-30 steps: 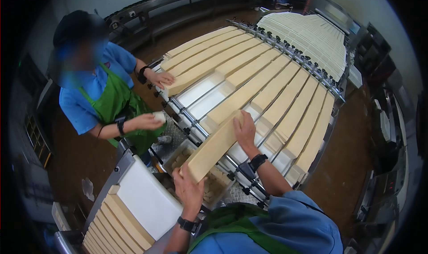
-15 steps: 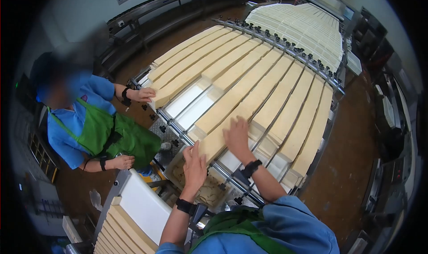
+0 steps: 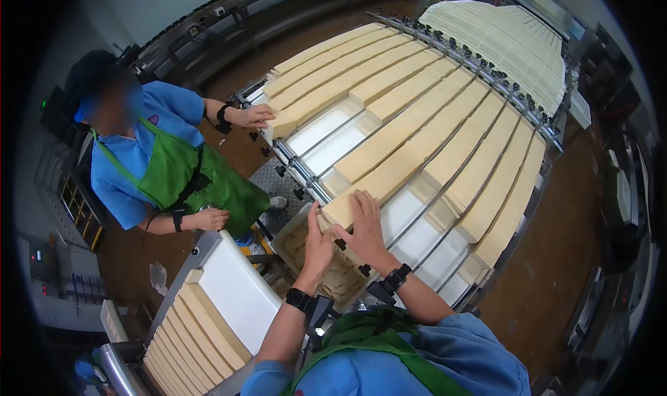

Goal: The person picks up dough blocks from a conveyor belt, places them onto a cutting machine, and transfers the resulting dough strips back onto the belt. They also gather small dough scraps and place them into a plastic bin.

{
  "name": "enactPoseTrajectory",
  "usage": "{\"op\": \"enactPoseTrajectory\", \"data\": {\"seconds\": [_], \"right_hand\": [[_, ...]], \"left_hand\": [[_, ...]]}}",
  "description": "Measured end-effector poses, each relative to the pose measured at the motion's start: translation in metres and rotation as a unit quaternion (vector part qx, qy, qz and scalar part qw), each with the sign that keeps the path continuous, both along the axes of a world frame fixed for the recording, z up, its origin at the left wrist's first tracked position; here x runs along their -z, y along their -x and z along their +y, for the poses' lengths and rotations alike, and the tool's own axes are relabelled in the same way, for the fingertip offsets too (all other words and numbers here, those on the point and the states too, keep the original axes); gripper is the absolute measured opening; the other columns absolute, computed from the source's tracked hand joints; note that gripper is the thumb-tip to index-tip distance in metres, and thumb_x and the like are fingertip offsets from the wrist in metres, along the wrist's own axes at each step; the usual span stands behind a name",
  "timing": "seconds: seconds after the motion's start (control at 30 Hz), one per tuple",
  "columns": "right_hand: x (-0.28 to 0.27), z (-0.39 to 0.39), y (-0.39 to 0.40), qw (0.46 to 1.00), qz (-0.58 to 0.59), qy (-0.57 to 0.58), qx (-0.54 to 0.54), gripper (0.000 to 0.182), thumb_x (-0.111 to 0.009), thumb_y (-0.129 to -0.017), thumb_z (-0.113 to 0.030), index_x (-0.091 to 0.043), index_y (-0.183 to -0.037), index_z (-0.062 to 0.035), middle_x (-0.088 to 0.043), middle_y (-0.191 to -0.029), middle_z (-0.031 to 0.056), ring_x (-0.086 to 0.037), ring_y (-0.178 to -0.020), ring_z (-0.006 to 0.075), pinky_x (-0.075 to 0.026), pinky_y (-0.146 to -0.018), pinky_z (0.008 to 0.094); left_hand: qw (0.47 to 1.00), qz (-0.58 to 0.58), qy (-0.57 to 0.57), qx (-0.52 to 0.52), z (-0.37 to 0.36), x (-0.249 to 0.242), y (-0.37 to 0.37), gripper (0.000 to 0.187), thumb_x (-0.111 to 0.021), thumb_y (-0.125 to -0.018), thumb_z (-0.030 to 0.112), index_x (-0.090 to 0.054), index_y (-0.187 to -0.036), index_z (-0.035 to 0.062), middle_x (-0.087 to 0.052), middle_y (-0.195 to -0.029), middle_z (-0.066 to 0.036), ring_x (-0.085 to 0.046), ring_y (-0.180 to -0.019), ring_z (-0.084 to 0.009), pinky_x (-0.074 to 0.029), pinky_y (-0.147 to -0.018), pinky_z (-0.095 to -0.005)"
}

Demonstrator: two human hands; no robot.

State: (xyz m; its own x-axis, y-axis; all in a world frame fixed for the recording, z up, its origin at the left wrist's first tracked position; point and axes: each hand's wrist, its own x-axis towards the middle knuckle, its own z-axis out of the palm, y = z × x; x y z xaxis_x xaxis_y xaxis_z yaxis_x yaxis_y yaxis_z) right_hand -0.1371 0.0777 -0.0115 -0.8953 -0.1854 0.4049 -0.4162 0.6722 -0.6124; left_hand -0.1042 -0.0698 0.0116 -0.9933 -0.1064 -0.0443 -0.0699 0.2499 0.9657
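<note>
One long pale-yellow strip [image 3: 389, 168] lies lengthwise in a lane of the slatted white table [image 3: 319, 128], its near end over the front rail. My right hand [image 3: 365, 231] curves over that near end, fingers on its top and right edge and thumb at the end face. Beside the strip's left corner, my left hand [image 3: 317, 249] has its fingers stretched out, at or just touching the end; the exact contact is hard to see. A tub [image 3: 333, 274] with pale scraps stands below my hands.
More strips lie in neighbouring lanes between thin metal rods. A co-worker [image 3: 174, 167] in a green apron rests a hand on the leftmost strips' near end. A white-topped conveyor [image 3: 236, 285] with several cut strips [image 3: 198, 326] stands lower left. Black knobs line the front rail [image 3: 306, 174].
My right hand has come back toward me, from the strip's side to its near end. My left hand stays by that end, fingers now straighter. The view has shifted slightly.
</note>
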Motion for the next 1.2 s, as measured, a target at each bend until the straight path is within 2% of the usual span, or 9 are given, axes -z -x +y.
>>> {"op": "enactPoseTrajectory", "data": {"seconds": [0.17,0.23,0.3,0.5,0.8,0.87,0.97,1.17,1.2], "right_hand": [[-0.018,-0.006,-0.007,0.999,-0.011,-0.014,0.030,0.082,-0.085,-0.078,-0.031,-0.048,-0.140,0.0092,-0.048,-0.139,0.0231,-0.040,-0.138,0.0423,-0.027,-0.122,0.0565],[-0.025,-0.009,-0.008,0.999,-0.024,-0.021,0.037,0.081,-0.086,-0.077,-0.029,-0.049,-0.138,0.0092,-0.050,-0.135,0.0221,-0.042,-0.135,0.0414,-0.027,-0.121,0.0571],[-0.030,-0.018,-0.008,0.991,-0.024,-0.111,0.077,0.074,-0.087,-0.073,-0.025,-0.053,-0.130,0.0088,-0.051,-0.129,0.0200,-0.044,-0.131,0.0387,-0.026,-0.120,0.0587],[-0.034,-0.039,-0.003,0.984,-0.080,-0.102,0.125,0.071,-0.087,-0.064,-0.020,-0.055,-0.120,0.0082,-0.048,-0.125,0.0204,-0.042,-0.127,0.0390,-0.024,-0.115,0.0547],[-0.026,-0.045,-0.010,0.988,-0.049,-0.049,0.138,0.069,-0.084,-0.064,-0.014,-0.056,-0.124,0.0053,-0.050,-0.126,0.0186,-0.044,-0.127,0.0369,-0.025,-0.116,0.0540],[-0.016,-0.047,-0.012,0.991,-0.030,-0.057,0.118,0.070,-0.083,-0.065,-0.014,-0.054,-0.126,0.0048,-0.051,-0.125,0.0200,-0.045,-0.125,0.0386,-0.028,-0.115,0.0532],[-0.017,-0.038,-0.022,0.999,-0.012,-0.025,0.039,0.072,-0.081,-0.067,-0.011,-0.051,-0.130,0.0034,-0.052,-0.124,0.0212,-0.048,-0.123,0.0407,-0.033,-0.114,0.0514],[-0.035,0.063,-0.093,0.995,0.064,0.076,-0.019,0.082,-0.081,-0.067,-0.001,-0.048,-0.142,-0.0003,-0.054,-0.135,0.0207,-0.052,-0.125,0.0411,-0.044,-0.109,0.0490],[-0.031,0.089,-0.111,0.995,0.069,0.075,-0.002,0.081,-0.082,-0.067,0.000,-0.048,-0.141,0.0003,-0.054,-0.134,0.0213,-0.053,-0.124,0.0409,-0.045,-0.107,0.0486]], "left_hand": [[0.995,0.045,-0.072,-0.059,-0.013,0.033,-0.012,0.072,-0.036,-0.091,-0.012,-0.030,-0.160,0.0081,-0.050,-0.147,-0.024,-0.053,-0.135,-0.0316,-0.039,-0.116,-0.0380],[0.992,-0.020,-0.032,-0.120,-0.011,0.026,-0.024,0.071,-0.036,-0.089,-0.014,-0.035,-0.157,0.0061,-0.054,-0.143,-0.021,-0.054,-0.133,-0.0292,-0.039,-0.115,-0.0359],[0.994,-0.034,-0.049,-0.094,-0.011,0.042,-0.030,0.070,-0.037,-0.090,-0.015,-0.036,-0.157,0.0055,-0.055,-0.141,-0.018,-0.055,-0.130,-0.0258,-0.041,-0.112,-0.0341],[0.990,-0.077,-0.121,-0.013,-0.005,0.068,-0.027,0.071,-0.039,-0.091,-0.016,-0.035,-0.158,0.0042,-0.058,-0.139,-0.013,-0.058,-0.119,-0.0180,-0.048,-0.099,-0.0285],[0.987,-0.102,-0.121,-0.009,-0.001,0.033,-0.032,0.073,-0.044,-0.087,-0.014,-0.035,-0.157,0.0061,-0.055,-0.136,-0.013,-0.057,-0.112,-0.0171,-0.047,-0.094,-0.0271],[0.977,-0.147,-0.152,-0.004,-0.002,0.024,-0.032,0.073,-0.039,-0.087,-0.017,-0.028,-0.156,0.0027,-0.054,-0.145,-0.020,-0.054,-0.133,-0.0241,-0.041,-0.111,-0.0331],[0.976,-0.154,-0.153,-0.011,-0.005,0.039,-0.035,0.070,-0.038,-0.087,-0.017,-0.029,-0.154,0.0027,-0.054,-0.144,-0.019,-0.054,-0.132,-0.0244,-0.042,-0.110,-0.0336],[0.970,-0.063,-0.222,0.073,-0.010,0.015,-0.086,0.068,-0.039,-0.084,-0.017,-0.038,-0.149,0.0045,-0.059,-0.133,-0.014,-0.058,-0.125,-0.0227,-0.046,-0.107,-0.0345],[0.987,-0.047,-0.143,0.051,-0.016,0.016,-0.095,0.070,-0.038,-0.082,-0.017,-0.039,-0.148,0.0051,-0.059,-0.134,-0.015,-0.059,-0.125,-0.0240,-0.047,-0.107,-0.0361]]}}
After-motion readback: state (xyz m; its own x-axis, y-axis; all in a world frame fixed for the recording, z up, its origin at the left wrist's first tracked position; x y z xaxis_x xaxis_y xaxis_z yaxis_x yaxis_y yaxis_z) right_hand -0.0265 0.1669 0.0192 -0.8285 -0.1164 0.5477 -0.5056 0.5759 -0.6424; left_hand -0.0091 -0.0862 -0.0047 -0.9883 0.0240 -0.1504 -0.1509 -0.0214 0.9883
